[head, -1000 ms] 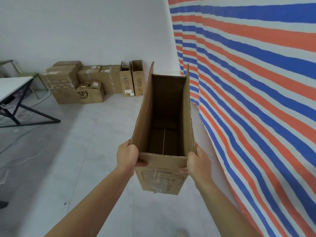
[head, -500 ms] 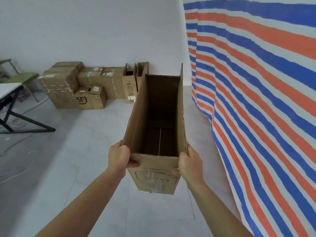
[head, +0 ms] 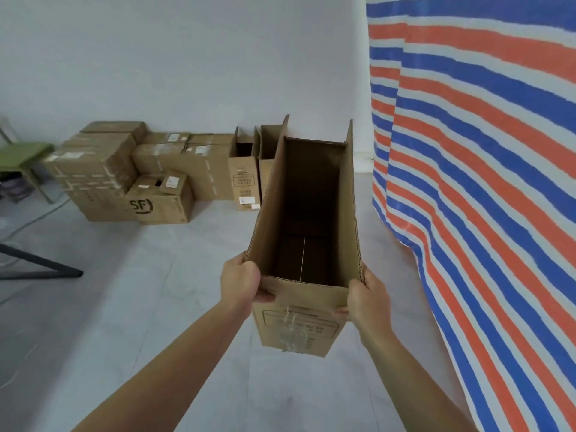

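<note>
The left hand (head: 240,283) and right hand (head: 369,296) clutch the near top corners of the empty cardboard box (head: 299,325) held between them, so it may slip or swing into the striped tarp (head: 483,182) to their right.

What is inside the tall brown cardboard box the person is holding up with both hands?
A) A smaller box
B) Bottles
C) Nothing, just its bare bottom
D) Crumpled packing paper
C: looking down into the tall open brown cardboard box, only its bare bottom flaps and the seam between them show. The left hand and right hand grip its near corners.
</note>
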### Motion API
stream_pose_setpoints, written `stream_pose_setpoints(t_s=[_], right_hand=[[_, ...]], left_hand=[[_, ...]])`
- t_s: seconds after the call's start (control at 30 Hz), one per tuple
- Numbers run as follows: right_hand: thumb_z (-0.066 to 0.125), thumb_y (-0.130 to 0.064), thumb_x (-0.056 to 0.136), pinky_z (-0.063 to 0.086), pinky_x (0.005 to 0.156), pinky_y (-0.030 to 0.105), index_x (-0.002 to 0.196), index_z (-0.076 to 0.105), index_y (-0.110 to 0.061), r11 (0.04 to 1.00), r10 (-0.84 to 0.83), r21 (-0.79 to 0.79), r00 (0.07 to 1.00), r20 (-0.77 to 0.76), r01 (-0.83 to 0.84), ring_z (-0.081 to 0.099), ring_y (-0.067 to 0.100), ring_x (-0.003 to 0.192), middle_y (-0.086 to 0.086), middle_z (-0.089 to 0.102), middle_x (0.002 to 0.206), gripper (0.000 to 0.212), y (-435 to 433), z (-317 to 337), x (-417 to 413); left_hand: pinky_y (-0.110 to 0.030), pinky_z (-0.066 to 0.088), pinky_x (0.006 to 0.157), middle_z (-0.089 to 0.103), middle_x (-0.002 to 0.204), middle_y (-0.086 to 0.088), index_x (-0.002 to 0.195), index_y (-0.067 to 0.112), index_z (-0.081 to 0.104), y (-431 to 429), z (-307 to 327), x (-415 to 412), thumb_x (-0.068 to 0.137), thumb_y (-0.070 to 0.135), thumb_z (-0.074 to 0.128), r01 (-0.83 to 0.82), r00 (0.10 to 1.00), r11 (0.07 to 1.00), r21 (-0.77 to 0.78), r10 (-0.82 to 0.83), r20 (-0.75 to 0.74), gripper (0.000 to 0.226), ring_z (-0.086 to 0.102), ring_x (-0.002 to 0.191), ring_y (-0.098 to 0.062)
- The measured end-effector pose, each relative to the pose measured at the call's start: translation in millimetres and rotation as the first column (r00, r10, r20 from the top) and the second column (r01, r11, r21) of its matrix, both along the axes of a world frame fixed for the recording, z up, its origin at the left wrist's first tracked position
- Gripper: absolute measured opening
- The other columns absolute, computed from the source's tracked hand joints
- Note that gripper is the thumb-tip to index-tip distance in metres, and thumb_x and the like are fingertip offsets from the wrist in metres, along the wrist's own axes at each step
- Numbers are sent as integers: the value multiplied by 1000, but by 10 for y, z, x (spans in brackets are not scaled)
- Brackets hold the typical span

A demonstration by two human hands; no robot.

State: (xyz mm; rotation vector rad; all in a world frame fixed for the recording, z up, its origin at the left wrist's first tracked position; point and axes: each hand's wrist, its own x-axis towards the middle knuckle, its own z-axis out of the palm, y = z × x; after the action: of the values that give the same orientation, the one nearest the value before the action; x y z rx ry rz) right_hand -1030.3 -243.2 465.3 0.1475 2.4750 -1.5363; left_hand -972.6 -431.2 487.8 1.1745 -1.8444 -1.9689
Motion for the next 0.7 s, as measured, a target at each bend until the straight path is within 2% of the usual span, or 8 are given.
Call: stream_pose_setpoints(t_s=[0.1,0.3,0.4,0.47,0.6,0.7], right_hand=[[39,-22,109,64,77,43,152,37,-33,999,-37,-3,999,18,37,64,23,100,-7,52,125,45,-197,-13,-551],[41,-22,109,64,71,39,151,37,-31,995,-94,-26,995,23,94,63,22,90,-13,50,110,44,-505,-242,-2169],[43,-23,109,55,60,25,146,43,-27,994,-112,16,994,7,112,57,16,83,-7,55,117,38,-636,-342,-3105],[43,-25,109,48,66,20,144,45,-26,994,-99,54,995,-8,100,53,12,82,-5,57,126,35,-734,-306,-3627],[41,-27,109,55,96,36,146,44,-27,996,-34,79,999,-20,36,54,13,100,-3,57,135,38,-1021,-150,-4617],[41,-27,109,55,98,39,148,43,-28,994,40,103,999,-25,-37,55,14,103,-6,56,133,40,-1422,-107,-5340]], left_hand=[[-52,62,56,67,98,-10,114,12,64,-215,-2,-639,89,-8,30,32,999,999,-6,-32,17,47,70,70,-45],[-52,62,57,65,105,-10,123,10,62,-552,-226,-2351,90,-7,31,80,996,997,-13,-80,38,49,69,77,-44],[-52,62,58,63,114,-12,129,11,59,-664,-340,-3262,91,-5,30,64,996,998,-13,-63,62,50,68,83,-44],[-52,62,59,61,118,-13,130,11,59,-777,-340,-3752,92,-4,30,64,995,998,3,-64,74,50,67,87,-45],[-52,62,59,62,119,-15,130,12,60,-1098,-263,-4674,89,-3,30,28,998,999,39,-31,59,53,68,86,-47],[-51,62,57,64,116,-20,128,11,60,-1483,-254,-5305,88,-3,30,-23,999,997,79,20,43,52,69,82,-49]])
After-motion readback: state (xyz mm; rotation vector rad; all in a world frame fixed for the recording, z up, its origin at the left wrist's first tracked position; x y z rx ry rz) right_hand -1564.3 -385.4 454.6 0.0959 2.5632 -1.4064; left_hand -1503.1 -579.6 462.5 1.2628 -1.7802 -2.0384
